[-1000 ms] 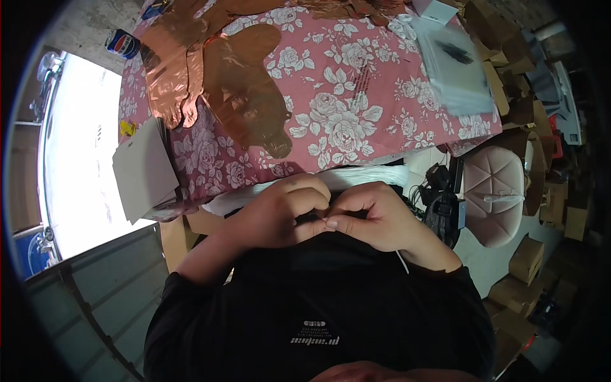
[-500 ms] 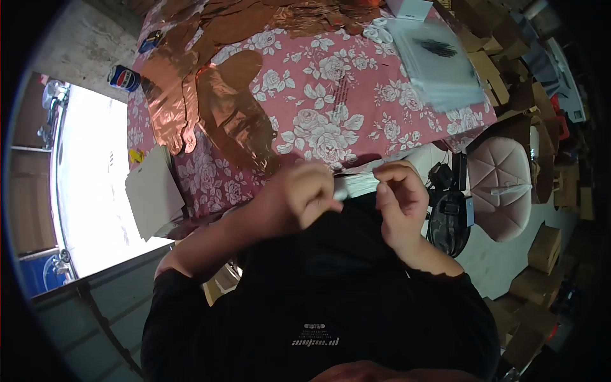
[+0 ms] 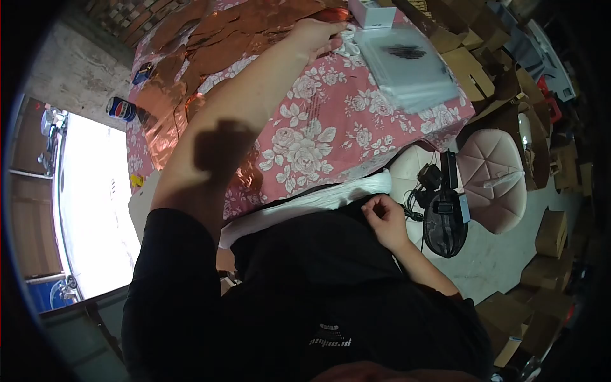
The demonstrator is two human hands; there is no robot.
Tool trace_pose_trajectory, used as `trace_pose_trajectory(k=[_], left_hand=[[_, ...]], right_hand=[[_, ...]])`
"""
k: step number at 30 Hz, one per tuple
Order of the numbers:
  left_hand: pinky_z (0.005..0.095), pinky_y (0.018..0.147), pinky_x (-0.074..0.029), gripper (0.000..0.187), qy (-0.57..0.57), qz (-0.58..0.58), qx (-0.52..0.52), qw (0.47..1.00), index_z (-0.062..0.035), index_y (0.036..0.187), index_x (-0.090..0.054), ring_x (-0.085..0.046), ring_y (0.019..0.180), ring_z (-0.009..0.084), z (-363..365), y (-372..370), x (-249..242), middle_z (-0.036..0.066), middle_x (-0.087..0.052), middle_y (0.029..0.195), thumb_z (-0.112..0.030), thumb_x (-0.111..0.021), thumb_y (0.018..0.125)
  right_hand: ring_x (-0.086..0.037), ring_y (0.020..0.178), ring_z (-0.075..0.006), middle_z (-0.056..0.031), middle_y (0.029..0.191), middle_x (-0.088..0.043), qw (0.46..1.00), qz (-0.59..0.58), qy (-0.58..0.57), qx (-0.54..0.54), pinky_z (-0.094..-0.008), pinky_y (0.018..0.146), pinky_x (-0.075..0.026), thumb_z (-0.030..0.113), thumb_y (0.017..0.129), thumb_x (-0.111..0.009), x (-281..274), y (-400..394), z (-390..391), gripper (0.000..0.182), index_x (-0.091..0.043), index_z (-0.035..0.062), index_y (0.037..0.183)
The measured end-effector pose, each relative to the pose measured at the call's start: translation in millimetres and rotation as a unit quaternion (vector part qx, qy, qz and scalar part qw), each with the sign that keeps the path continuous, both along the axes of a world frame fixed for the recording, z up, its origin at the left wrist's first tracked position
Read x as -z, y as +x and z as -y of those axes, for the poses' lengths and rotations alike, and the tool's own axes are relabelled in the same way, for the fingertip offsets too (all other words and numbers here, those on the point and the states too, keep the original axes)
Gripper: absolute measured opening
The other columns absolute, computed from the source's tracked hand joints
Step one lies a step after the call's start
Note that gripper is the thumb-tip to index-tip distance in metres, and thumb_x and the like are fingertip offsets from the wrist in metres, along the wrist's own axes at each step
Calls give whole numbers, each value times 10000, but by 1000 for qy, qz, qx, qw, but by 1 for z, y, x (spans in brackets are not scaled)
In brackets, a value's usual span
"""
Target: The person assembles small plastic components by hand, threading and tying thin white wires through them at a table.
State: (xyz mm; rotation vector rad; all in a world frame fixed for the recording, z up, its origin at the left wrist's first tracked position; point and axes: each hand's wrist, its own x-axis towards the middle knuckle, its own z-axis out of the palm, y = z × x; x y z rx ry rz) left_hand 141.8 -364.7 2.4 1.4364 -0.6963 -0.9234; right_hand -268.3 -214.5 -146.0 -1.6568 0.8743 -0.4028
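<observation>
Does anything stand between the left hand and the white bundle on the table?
Nothing visible: the left hand is right at the white bundle. The white box and plastic stack lie past it, not between.

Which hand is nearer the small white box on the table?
The left hand, stretched over the floral cloth near the white box; the right hand is by the black shirt.

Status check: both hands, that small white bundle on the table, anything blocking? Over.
Left hand at the small white bundle, grip unclear. Right hand low, curled. Clear plastic stack beside bundle; no visible blockage.
</observation>
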Motion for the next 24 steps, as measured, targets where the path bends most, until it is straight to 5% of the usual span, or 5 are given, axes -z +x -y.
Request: trace_pose_trajectory(k=[8, 11, 13, 14, 24], left_hand=[[245, 668, -508, 477, -60, 191, -32, 979, 29, 1313, -637, -679, 830, 98, -118, -63, -51, 73, -750, 1011, -271, -805, 982], [269, 776, -541, 272, -20, 195, 24, 980, 17, 1136, -672, -638, 903, 86, -233, -104, -53, 47, -680, 1001, -92, -831, 945], [323, 842, -552, 159, -61, 22, 119, 991, -32, 1054, -723, -673, 966, 109, -292, -134, -30, 24, -709, 996, -65, -824, 937], [325, 848, -551, 148, -65, 136, 238, 960, -36, 1034, -739, -690, 956, 146, -300, -130, -17, 47, -727, 1008, -71, -829, 922], [372, 875, -568, 258, 92, 222, 279, 930, -12, 1132, -717, -710, 1035, 258, -321, -138, 110, 124, -704, 1100, -159, -798, 936]], right_hand=[[-581, 735, -61, 6, 834, -660, 996, 11, -74, 41, -249, 675, -488, 52, 968, -781, 27, -20, 9, 145, -649, 33, 911], [-623, 740, -141, -68, 849, -650, 974, -12, -217, 69, -297, 690, -514, 68, 930, -815, 47, -13, 21, 174, -651, 11, 937], [-655, 759, -218, -122, 883, -647, 960, -31, -273, 59, -324, 717, -525, 59, 906, -817, 51, -5, 29, 179, -655, 6, 960], [-658, 766, -200, -107, 891, -656, 959, -35, -277, 56, -316, 724, -528, 51, 919, -800, 57, -2, 31, 156, -658, 9, 968], [-650, 843, -98, -32, 967, -683, 985, -23, -165, 39, -259, 799, -530, 12, 1019, -681, 89, 23, 22, 80, -636, 11, 1086]])
